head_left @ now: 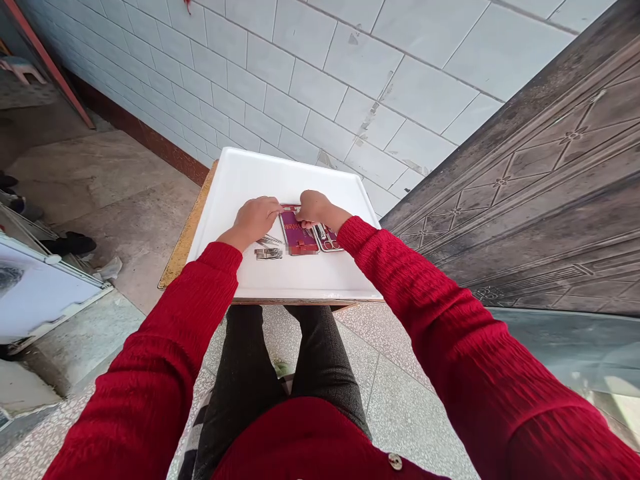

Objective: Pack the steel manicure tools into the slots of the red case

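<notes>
Nearest: red sleeves (425, 293), ribbed knit, reaching over a table (345, 283) with a smooth, glossy white top and raised rim. Near left on it, nail clippers (269, 254), bright metal, squat; just beyond, slim metal tools (271, 239), loose.

To their right, a manicure case (303, 243) lies unfolded: purple-red lining, straps, metallic edging. Scissors (330, 244) with looped handles sit in its right half.

Farther, the left hand (255, 217) meets the case's far-left edge; cannot tell whether its grip pinches it. The right hand (317, 208) curls over the case's middle, fingers bent inward; contents of grip hidden.

Step, judged: handling a tool at the case's loops. Next move calls for a fine fingertip pinch, case steadied.

Farthest: pale tiled wall (305, 87), glazed, scuffed.
</notes>
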`<action>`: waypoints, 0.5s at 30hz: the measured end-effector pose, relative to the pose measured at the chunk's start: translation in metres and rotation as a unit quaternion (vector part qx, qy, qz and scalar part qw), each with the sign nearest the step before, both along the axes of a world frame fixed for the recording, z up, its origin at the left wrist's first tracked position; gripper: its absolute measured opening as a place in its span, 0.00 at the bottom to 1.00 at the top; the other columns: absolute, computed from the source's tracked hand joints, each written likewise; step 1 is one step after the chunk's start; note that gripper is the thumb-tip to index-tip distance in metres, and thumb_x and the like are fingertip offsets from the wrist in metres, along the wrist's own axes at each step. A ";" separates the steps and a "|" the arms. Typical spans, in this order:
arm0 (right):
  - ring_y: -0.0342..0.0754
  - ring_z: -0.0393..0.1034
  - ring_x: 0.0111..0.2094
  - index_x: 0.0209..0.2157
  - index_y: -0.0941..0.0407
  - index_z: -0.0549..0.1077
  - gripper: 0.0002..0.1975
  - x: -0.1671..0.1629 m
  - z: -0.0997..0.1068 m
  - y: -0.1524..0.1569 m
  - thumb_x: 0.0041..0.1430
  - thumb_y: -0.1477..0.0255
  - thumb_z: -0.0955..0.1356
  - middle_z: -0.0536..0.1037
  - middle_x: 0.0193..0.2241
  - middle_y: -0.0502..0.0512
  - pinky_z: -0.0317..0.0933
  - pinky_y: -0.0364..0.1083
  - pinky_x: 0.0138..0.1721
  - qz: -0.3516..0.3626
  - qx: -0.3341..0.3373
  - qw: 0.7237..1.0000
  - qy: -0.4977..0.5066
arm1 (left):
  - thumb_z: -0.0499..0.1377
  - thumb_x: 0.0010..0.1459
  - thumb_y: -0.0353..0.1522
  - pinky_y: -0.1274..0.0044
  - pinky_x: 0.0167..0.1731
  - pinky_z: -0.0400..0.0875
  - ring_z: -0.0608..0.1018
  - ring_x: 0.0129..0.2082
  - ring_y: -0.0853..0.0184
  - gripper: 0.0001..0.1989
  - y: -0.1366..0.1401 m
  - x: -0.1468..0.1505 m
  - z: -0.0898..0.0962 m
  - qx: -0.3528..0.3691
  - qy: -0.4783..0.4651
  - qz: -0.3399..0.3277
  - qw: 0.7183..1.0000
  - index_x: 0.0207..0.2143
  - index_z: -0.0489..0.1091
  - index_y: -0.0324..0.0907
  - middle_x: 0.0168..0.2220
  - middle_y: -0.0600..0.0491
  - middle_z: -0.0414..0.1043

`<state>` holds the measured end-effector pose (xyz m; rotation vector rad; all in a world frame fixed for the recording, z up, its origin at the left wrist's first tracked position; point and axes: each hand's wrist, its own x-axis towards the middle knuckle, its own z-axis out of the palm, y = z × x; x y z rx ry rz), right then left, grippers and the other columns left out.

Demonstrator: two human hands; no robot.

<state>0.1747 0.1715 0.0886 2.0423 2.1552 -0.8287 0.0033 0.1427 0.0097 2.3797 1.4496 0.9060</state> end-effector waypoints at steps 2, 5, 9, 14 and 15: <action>0.45 0.71 0.17 0.26 0.58 0.77 0.10 0.000 0.001 0.000 0.61 0.81 0.74 0.72 0.12 0.47 0.70 0.41 0.26 -0.021 -0.003 0.999 -0.029 | 0.52 0.68 0.32 0.66 0.49 0.76 0.81 0.50 0.58 0.17 0.000 0.000 0.000 0.002 0.000 -0.001 1.000 0.44 0.82 0.48 0.53 0.53 0.81; 0.42 0.67 0.15 0.25 0.58 0.76 0.12 0.000 0.001 -0.003 0.62 0.81 0.73 0.72 0.11 0.47 0.67 0.39 0.22 -0.045 -0.004 0.999 -0.018 | 0.51 0.68 0.32 0.66 0.49 0.76 0.81 0.50 0.58 0.17 0.002 0.000 -0.002 0.006 0.000 -0.002 1.000 0.44 0.82 0.48 0.53 0.53 0.82; 0.38 0.62 0.13 0.23 0.58 0.74 0.14 0.006 -0.001 -0.006 0.63 0.80 0.74 0.71 0.11 0.46 0.62 0.37 0.18 -0.071 -0.016 0.997 0.026 | 0.51 0.68 0.31 0.66 0.50 0.75 0.81 0.50 0.58 0.17 0.003 0.000 -0.004 0.006 -0.004 -0.001 1.000 0.45 0.82 0.48 0.53 0.53 0.82; 0.35 0.59 0.12 0.21 0.57 0.71 0.17 0.017 -0.008 -0.006 0.65 0.79 0.72 0.71 0.13 0.44 0.60 0.35 0.17 -0.089 -0.009 0.992 0.087 | 0.52 0.68 0.31 0.66 0.49 0.76 0.81 0.51 0.58 0.17 0.003 0.000 -0.004 0.005 0.000 -0.002 1.000 0.45 0.82 0.48 0.53 0.53 0.82; 0.35 0.59 0.12 0.21 0.57 0.71 0.18 0.019 -0.010 -0.006 0.65 0.79 0.71 0.71 0.13 0.44 0.59 0.35 0.17 -0.092 -0.008 0.991 0.094 | 0.52 0.68 0.31 0.66 0.50 0.76 0.81 0.51 0.58 0.17 0.003 0.000 -0.004 0.004 0.000 -0.003 1.000 0.44 0.82 0.49 0.53 0.53 0.82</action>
